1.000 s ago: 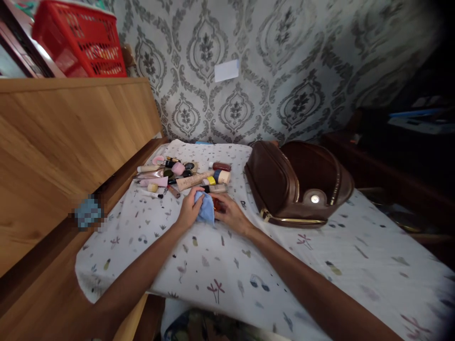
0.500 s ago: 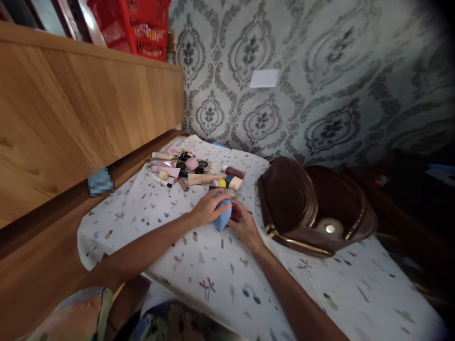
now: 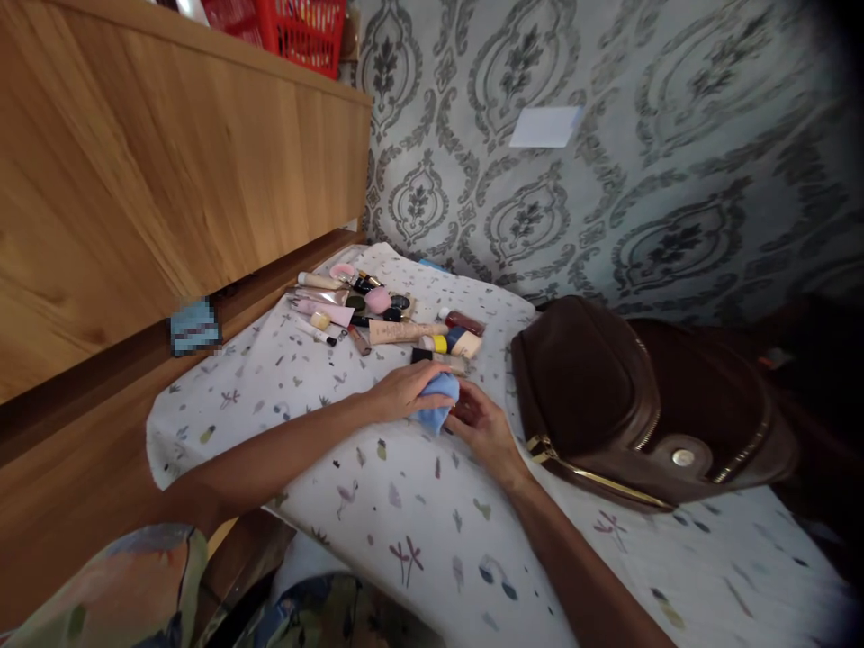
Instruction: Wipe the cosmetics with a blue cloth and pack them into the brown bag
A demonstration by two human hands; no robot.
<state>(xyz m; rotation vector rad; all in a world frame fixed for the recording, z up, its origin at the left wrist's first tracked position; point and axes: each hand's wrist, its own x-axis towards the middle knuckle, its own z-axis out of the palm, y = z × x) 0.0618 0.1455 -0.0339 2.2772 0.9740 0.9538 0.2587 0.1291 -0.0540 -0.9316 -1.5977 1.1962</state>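
My left hand (image 3: 402,394) is closed on a light blue cloth (image 3: 433,416) just above the table's near side. Close against it, my right hand (image 3: 487,434) has its fingers curled at the cloth's right side. Whatever small item the right fingers pinch is mostly hidden by the cloth and the hand. Beyond my hands lie several cosmetics: a beige tube (image 3: 398,332), a pink sponge (image 3: 378,300), a pink tube (image 3: 327,311), a bottle of dark red liquid (image 3: 464,322) and a small jar with a yellow band (image 3: 437,343).
A brown leather bag (image 3: 587,387) stands unzipped on the right of the white patterned tablecloth (image 3: 378,522). Along the left runs a wooden cabinet (image 3: 202,162) with a red basket (image 3: 307,36) on top. A patterned wall (image 3: 465,207) closes off the back.
The view has shifted, so the table items sit a little differently in the picture. Both hands stay together at the blue cloth, whose folds have changed slightly.
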